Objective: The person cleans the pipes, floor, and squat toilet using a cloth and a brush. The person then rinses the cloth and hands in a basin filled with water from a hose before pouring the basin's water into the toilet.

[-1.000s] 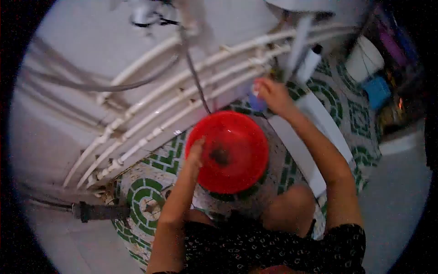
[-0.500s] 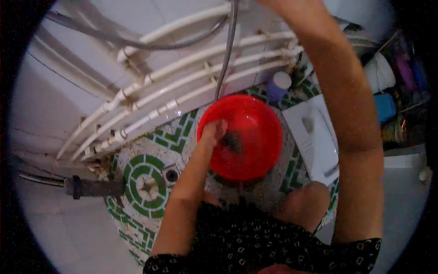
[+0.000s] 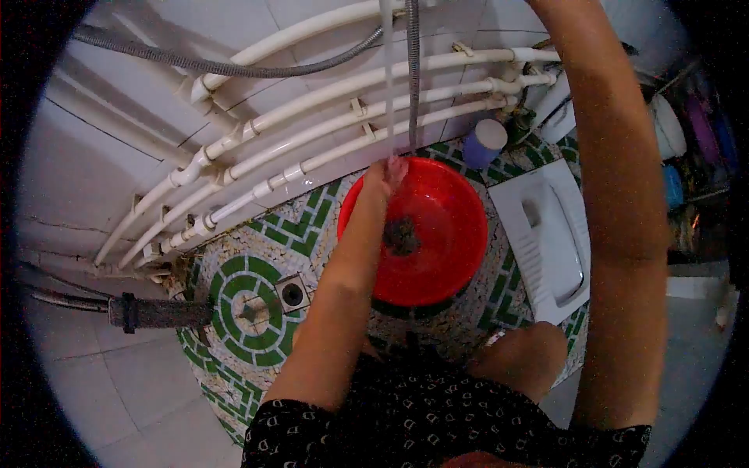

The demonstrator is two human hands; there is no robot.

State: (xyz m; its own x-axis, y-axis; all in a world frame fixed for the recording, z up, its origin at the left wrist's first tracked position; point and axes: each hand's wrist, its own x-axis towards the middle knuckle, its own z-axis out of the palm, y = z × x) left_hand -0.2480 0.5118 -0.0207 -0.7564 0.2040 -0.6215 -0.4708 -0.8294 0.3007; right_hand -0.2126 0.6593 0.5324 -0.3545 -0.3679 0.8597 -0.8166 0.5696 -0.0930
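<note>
My left hand (image 3: 384, 176) is at the upper left rim of a red plastic basin (image 3: 449, 269), under a thin stream of water (image 3: 388, 86) falling from above. Water and blur smear its fingers, so I cannot tell whether they are open or closed. At the bottom of the basin lies a small dark clump (image 3: 402, 236), too blurred to name. My right arm (image 3: 616, 132) reaches up past the top edge of the view, and the right hand is out of sight.
White pipes (image 3: 328, 113) and a grey metal hose (image 3: 413, 70) run along the wall. Right of the basin are a white squat toilet (image 3: 546, 242) and a purple container with a pale top (image 3: 484, 143). A floor drain (image 3: 292, 294) sits left, near a grey cylindrical handle (image 3: 160, 313).
My left hand has moved up from inside the basin to its upper rim. A stream of water now shows over it. My right hand has gone out of the top of the view.
</note>
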